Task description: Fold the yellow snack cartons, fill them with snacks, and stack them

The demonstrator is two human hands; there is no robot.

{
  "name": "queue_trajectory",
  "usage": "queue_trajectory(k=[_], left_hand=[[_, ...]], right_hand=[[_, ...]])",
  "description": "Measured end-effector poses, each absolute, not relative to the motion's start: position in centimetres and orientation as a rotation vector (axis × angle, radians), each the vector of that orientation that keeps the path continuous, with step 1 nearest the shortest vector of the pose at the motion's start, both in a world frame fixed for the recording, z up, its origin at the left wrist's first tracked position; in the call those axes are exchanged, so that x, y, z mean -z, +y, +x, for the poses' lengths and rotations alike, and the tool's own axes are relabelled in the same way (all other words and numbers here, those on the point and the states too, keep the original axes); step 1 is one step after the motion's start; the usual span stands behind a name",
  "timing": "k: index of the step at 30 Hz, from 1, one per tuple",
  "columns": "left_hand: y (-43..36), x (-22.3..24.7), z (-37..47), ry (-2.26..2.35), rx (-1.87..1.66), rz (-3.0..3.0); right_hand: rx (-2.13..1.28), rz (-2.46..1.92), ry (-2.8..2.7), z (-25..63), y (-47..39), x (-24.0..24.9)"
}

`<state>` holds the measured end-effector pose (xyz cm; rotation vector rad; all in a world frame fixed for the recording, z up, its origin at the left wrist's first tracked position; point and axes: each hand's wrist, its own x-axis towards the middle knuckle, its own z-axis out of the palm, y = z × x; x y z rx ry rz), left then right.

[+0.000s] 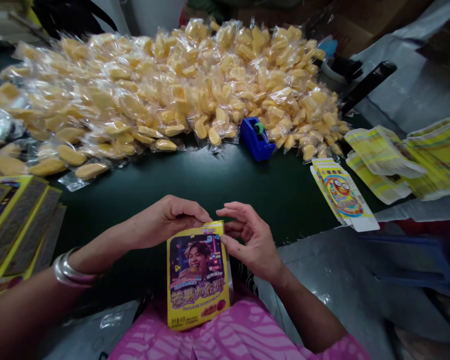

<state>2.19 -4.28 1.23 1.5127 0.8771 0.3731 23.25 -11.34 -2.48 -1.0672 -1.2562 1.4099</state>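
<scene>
A yellow printed carton [197, 305], with a picture of a person on its front, stands tilted against my lap. My left hand [178, 216] is closed at the carton's top edge, its fingertips pressed together there; part of its grip is hidden. At the upper right corner is my right hand [252, 241], its fingers apart and loosely curved. Its thumb touches the carton's side edge, while the index finger is held clear above. Behind both hands runs the dark green tabletop [195, 175]. Beyond lies a wide heap of yellow pieces in clear wrappers [180, 95].
A blue tape dispenser [257, 140] stands at the heap's front edge. Flat printed cartons [343, 195] and stacks of yellow packaging [390, 155] lie on the right. More yellow cartons [18, 225] are at the left. A blue stool [408, 260] is low at the right.
</scene>
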Motion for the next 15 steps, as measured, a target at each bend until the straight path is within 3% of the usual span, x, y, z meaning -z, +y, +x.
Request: queue_trajectory(k=[6,11,15], left_hand=[[-5.2,-3.1,2.3,0.867,-0.275,1.773],[-6.9,-0.9,1.0,1.246,-0.627,1.587],[-7.5,1.3,1.4,1.317,-0.655,1.418]], right_hand=[[-1.374,-1.078,-1.390,23.8,-11.2,2.5],[-1.343,-1.112,-1.224,24.4,-11.3,2.8],[-1.323,-1.115,-1.152,24.3,-10.0,3.3]])
